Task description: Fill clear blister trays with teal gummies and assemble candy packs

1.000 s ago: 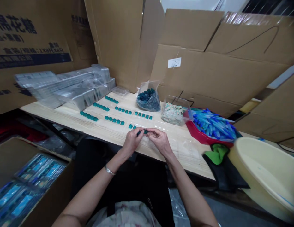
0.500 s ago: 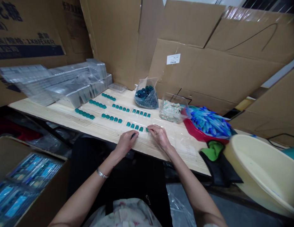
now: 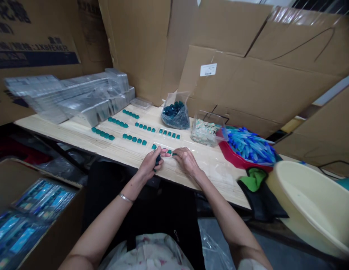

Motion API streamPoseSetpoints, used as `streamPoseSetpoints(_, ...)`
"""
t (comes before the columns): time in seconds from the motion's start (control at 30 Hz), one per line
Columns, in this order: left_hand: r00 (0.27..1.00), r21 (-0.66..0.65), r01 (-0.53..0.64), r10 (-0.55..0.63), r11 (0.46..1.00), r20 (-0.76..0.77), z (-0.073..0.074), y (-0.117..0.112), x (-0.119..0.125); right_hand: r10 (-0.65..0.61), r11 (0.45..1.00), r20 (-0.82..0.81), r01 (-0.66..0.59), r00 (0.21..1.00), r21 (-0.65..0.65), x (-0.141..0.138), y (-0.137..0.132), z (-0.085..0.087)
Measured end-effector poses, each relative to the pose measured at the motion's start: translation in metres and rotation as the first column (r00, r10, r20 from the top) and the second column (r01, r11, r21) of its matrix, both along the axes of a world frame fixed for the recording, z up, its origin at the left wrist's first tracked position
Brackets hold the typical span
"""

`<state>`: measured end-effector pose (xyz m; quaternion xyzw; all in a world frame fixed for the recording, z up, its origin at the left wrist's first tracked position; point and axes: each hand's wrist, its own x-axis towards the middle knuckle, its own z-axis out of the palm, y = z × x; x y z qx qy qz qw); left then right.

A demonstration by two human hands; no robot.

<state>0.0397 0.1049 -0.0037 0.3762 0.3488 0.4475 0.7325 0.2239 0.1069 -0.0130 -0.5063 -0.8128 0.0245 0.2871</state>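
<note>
Blocks [image 3: 153, 146] in nearest row on counter [image 3: 78, 133], under both hands. Left hand [image 3: 150, 165] curled on spare blocks, forefinger on row; right hand [image 3: 186, 160] spread, fingertips [image 3: 176, 151] on end block. Best pressed straight down, evenly spaced.

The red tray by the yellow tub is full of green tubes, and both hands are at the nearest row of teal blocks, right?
Not quite. The head view shows the tubes in the red tray are blue, not green. The tray does sit by the yellow tub, and the left hand and right hand are at the nearest row of teal blocks.
</note>
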Motion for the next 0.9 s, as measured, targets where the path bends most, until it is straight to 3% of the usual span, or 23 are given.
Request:
streamPoseSetpoints(0.1, 0.986, -0.083, -0.012, 0.026, 0.996, 0.165, 0.001, 0.001, 0.003, -0.004, 1.000, -0.221, 0.004, 0.975, 0.000, -0.009, -0.013, 0.018)
streamPoseSetpoints(0.2, 0.976, -0.082, -0.018, 0.035, 0.996, 0.216, 0.000, -0.001, 0.011, 0.034, 0.998, -0.371, -0.053, 0.928, -0.041, -0.028, -0.026, 0.032)
streamPoseSetpoints(0.37, 0.979, -0.091, -0.066, 0.082, 0.994, 0.188, 0.003, -0.002, 0.024, 0.027, 0.994, -0.504, -0.079, 0.863, -0.082, -0.051, -0.028, 0.029)
streamPoseSetpoints(0.43, 0.980, -0.117, -0.041, 0.062, 0.992, 0.188, 0.004, -0.001, 0.024, -0.029, 0.986, -0.622, -0.080, 0.782, -0.147, -0.049, -0.026, 0.025)
streamPoseSetpoints(0.53, 0.981, -0.100, -0.022, 0.040, 0.995, 0.190, 0.003, 0.001, 0.020, -0.127, 0.954, -0.800, -0.148, 0.587, -0.260, -0.037, -0.024, 0.023)
streamPoseSetpoints(0.6, 0.989, -0.038, -0.045, 0.049, 0.998, 0.136, 0.003, 0.000, 0.018, -0.190, 0.938, -0.858, -0.168, 0.478, -0.302, -0.028, -0.025, 0.024)
streamPoseSetpoints(0.7, 0.999, 0.088, -0.041, 0.041, 0.995, 0.003, 0.004, -0.003, 0.018, -0.251, 0.922, -0.890, -0.186, 0.380, -0.339, -0.019, -0.027, 0.025)
streamPoseSetpoints(0.9, 0.977, 0.234, -0.005, 0.055, 0.972, -0.207, 0.008, -0.009, 0.022, -0.251, 0.910, -0.902, -0.233, 0.351, -0.344, -0.011, -0.031, 0.023)
